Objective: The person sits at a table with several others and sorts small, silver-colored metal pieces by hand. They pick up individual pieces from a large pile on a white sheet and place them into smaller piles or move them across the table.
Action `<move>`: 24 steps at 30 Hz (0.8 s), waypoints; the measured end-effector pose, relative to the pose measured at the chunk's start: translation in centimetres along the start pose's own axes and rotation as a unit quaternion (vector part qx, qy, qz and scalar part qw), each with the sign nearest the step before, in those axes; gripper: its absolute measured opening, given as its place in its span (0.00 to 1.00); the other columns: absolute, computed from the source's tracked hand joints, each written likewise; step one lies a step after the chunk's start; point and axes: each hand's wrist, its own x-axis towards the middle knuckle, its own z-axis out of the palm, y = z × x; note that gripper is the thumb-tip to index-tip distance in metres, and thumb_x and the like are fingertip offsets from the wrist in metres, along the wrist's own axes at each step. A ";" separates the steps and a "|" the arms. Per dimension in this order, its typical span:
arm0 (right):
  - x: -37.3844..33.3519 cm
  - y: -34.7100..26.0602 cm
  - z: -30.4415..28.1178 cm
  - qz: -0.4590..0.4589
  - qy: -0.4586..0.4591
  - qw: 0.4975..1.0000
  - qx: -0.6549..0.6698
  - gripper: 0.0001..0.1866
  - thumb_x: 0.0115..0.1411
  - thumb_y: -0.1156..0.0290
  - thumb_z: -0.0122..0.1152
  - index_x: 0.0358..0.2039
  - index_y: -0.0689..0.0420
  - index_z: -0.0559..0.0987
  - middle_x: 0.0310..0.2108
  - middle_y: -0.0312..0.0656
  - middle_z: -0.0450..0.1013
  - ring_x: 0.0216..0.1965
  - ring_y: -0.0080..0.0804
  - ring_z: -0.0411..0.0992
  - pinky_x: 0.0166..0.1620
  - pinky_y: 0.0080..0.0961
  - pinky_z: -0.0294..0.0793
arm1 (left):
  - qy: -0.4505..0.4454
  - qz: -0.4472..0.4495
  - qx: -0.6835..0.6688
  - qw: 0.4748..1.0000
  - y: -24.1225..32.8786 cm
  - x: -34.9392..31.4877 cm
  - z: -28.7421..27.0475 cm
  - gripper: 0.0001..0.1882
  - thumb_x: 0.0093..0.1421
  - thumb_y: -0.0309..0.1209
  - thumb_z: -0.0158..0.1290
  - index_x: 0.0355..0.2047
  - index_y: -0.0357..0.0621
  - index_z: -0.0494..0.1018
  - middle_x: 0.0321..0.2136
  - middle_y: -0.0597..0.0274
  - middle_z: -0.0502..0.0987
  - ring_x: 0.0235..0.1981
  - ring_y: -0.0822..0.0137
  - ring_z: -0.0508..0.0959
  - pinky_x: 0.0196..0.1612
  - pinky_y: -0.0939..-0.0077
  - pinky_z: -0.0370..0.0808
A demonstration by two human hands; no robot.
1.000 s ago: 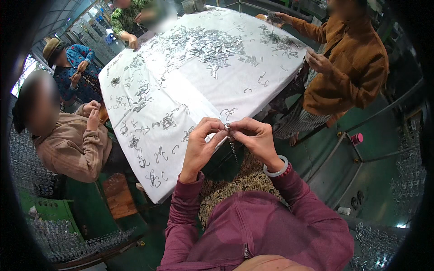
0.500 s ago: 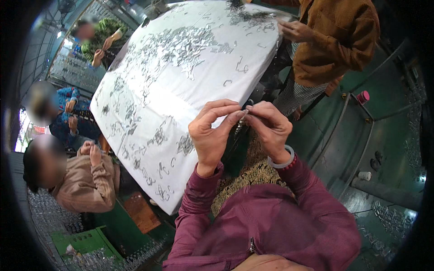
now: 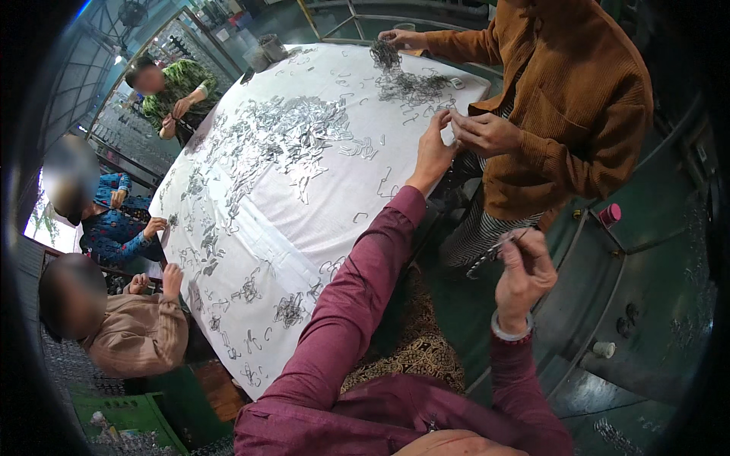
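Observation:
My left hand [image 3: 433, 150] reaches far out over the table's right edge. Its fingers are pinched together against the fingertips of a co-worker's hand [image 3: 487, 134] in a brown sleeve; whatever is between them is too small to make out. Closer to my body, off the table, my right hand [image 3: 525, 267] is closed on a short strand of small shiny metal pieces [image 3: 484, 260], which hangs from the fingertips down to the left. Beneath the reach lies a white-covered table [image 3: 365, 182] strewn with metal pieces.
Flat metal pieces [image 3: 293, 129] form a wide heap mid-table. Tangled wire hooks [image 3: 414, 87] lie at the far right, below the co-worker's other hand [image 3: 403, 39]. Several people work along the left side. A pink spool [image 3: 609, 215] stands at right.
My hands, together before, have parted: the left stretched forward to the co-worker's hand, the right drew back rightward with the strand. The co-worker now lifts a tangle of wire hooks.

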 end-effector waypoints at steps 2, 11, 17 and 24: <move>1.7 0.7 -1.1 -0.016 0.031 0.999 -0.028 0.06 0.51 0.88 0.58 0.30 0.65 0.75 0.30 0.36 0.70 0.31 0.19 0.66 0.36 0.13 0.66 | 0.041 -0.009 0.000 0.999 0.1 0.4 1.0 0.32 0.44 0.16 0.58 0.51 0.40 0.64 0.41 0.48 0.76 0.43 0.53 0.77 0.44 0.68 0.74; 6.7 0.8 -3.8 -0.044 0.091 0.994 -0.049 0.07 0.54 0.86 0.58 0.35 0.65 0.78 0.32 0.37 0.72 0.30 0.19 0.69 0.36 0.14 0.70 | 0.098 0.077 0.010 0.992 2.5 0.0 -0.2 0.20 0.48 0.14 0.53 0.44 0.35 0.70 0.36 0.48 0.77 0.38 0.54 0.79 0.39 0.67 0.75; 8.5 -0.2 -3.6 -0.040 0.068 0.996 -0.040 0.07 0.55 0.84 0.59 0.36 0.66 0.78 0.32 0.36 0.72 0.30 0.18 0.69 0.34 0.13 0.68 | 0.113 0.050 0.026 0.992 4.4 -1.2 -2.3 0.16 0.53 0.18 0.51 0.44 0.35 0.71 0.33 0.46 0.78 0.36 0.53 0.80 0.38 0.68 0.75; 8.7 -0.3 -2.6 -0.018 0.050 0.998 0.021 0.09 0.55 0.83 0.60 0.37 0.66 0.78 0.35 0.38 0.74 0.32 0.18 0.70 0.37 0.13 0.69 | 0.139 -0.033 -0.018 0.990 7.7 -5.5 -5.7 0.11 0.60 0.20 0.48 0.42 0.35 0.73 0.31 0.52 0.79 0.34 0.66 0.79 0.37 0.76 0.74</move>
